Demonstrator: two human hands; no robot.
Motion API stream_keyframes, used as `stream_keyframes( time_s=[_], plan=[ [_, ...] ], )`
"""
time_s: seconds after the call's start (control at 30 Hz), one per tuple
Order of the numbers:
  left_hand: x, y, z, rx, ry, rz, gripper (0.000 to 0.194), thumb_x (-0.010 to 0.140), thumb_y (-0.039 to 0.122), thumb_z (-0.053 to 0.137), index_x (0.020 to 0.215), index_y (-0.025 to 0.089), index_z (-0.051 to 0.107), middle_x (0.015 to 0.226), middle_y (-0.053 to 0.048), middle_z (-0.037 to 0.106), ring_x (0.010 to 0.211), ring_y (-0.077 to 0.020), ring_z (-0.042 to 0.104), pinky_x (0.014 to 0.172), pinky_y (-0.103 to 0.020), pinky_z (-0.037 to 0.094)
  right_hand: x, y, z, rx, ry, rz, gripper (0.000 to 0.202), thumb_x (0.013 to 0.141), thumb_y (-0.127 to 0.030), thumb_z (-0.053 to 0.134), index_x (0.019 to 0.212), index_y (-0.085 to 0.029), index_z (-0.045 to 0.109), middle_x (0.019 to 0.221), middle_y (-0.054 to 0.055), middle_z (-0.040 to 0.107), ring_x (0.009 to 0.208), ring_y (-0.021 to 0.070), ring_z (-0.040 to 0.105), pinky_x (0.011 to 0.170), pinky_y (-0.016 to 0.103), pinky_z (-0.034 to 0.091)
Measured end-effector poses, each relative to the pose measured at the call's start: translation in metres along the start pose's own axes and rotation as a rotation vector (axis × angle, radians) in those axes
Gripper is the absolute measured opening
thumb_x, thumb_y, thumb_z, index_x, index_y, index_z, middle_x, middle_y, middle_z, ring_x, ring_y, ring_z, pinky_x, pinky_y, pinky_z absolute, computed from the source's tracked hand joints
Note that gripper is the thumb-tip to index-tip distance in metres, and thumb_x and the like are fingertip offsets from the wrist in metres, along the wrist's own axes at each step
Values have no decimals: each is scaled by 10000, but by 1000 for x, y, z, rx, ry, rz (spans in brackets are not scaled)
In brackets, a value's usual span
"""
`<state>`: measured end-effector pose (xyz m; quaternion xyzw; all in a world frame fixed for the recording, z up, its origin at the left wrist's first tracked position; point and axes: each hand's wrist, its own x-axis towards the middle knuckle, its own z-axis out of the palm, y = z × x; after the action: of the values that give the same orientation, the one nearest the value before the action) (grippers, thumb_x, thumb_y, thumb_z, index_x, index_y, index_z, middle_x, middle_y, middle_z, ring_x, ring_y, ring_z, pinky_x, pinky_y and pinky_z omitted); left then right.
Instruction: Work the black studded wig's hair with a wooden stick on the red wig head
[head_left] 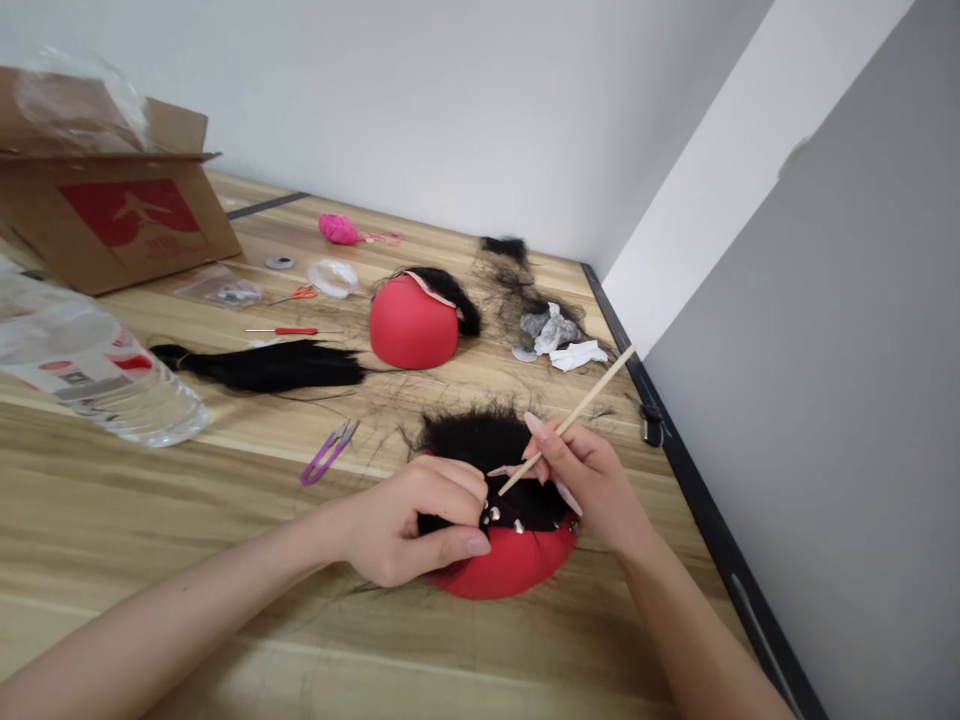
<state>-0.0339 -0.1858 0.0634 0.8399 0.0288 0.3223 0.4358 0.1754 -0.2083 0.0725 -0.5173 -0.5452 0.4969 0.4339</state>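
A red dome-shaped block point(510, 570) rests on the table in front of me. Black hair point(480, 435) on a dark base covers its upper part, and several silvery pin heads point(518, 526) line the lower edge of that hairpiece. My left hand point(427, 510) lies over the left side, its fingers curled against the hairpiece and the thumb reaching toward the red surface. Between the fingers of my right hand point(581, 465) is a thin wooden stick point(592, 395), slanting down with its lower tip at the hair near my left fingertips.
Beyond stands a second red block point(412, 325) with hair. Purple thread snips point(328, 453), a black hair bundle point(277, 365), a red-handled hook point(296, 331) and a water bottle point(112, 370) lie leftward. A cardboard box point(127, 220) is at far left, crumpled tissue point(559, 330) at right.
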Motion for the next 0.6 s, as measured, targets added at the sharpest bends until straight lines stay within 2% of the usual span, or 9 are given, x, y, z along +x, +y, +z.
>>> stream_keyframes(
  time_s=[0.07,0.23,0.4,0.6],
  plan=[
    [0,0,0,1,0,-10,351,950,232,472,636,209,315,571,16,362,588,-150,372,579,-300,316,0,1,0,10,-14,-16,452,874,-598,628,685,-189,599,561,-48,508,460,73,388,432,216,293],
    [1,1,0,-15,0,4,338,930,180,485,641,205,314,587,23,354,596,-141,360,582,-293,308,0,1,-3,44,-54,-70,443,889,-574,626,697,-175,616,604,-47,508,529,68,435,559,195,418],
    [0,1,0,-8,-3,2,321,915,153,493,651,203,318,596,25,358,599,-138,354,586,-294,302,-1,-4,-8,-33,-123,-36,455,920,-581,572,714,-176,593,574,-65,482,399,41,318,388,196,272],
    [-1,4,-1,33,-43,9,314,925,160,479,658,205,322,595,22,377,596,-142,362,585,-299,315,1,-22,-10,-221,-195,-104,453,949,-574,527,737,-181,600,646,-32,543,487,67,475,437,185,396]
  ],
)
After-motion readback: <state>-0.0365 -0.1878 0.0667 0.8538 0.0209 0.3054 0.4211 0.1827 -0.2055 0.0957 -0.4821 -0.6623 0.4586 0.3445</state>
